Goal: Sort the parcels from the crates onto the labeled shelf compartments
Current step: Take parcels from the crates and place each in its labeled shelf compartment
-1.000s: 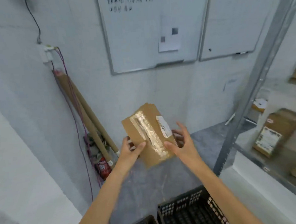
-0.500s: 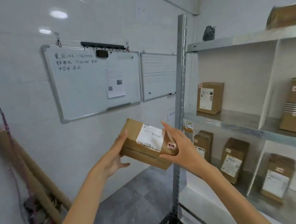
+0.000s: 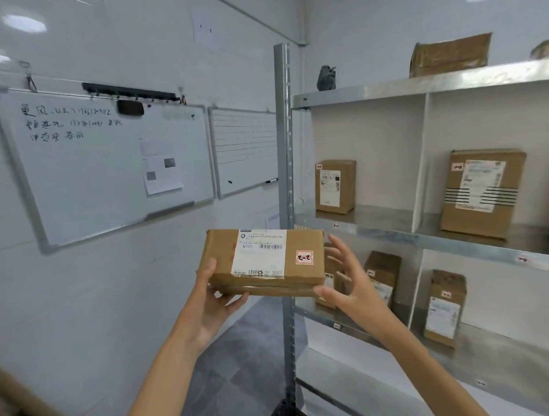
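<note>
**A:** Where is it, measured against the grey metal shelf unit (image 3: 419,84)?

**B:** The flat brown cardboard parcel (image 3: 220,261) is up in the air, in front of the unit's front post and in no compartment yet.

**A:** And the grip?

**B:** The left hand (image 3: 211,301) clasps the left end, thumb on the face and fingers beneath. The right hand (image 3: 350,286) is spread, its thumb touching the lower right corner.

**A:** How will it handle?

**B:** Light and stiff, I'd judge. Hold it by the short ends and keep the white shipping label (image 3: 259,256) and small red-bordered sticker (image 3: 304,257) readable.
</note>
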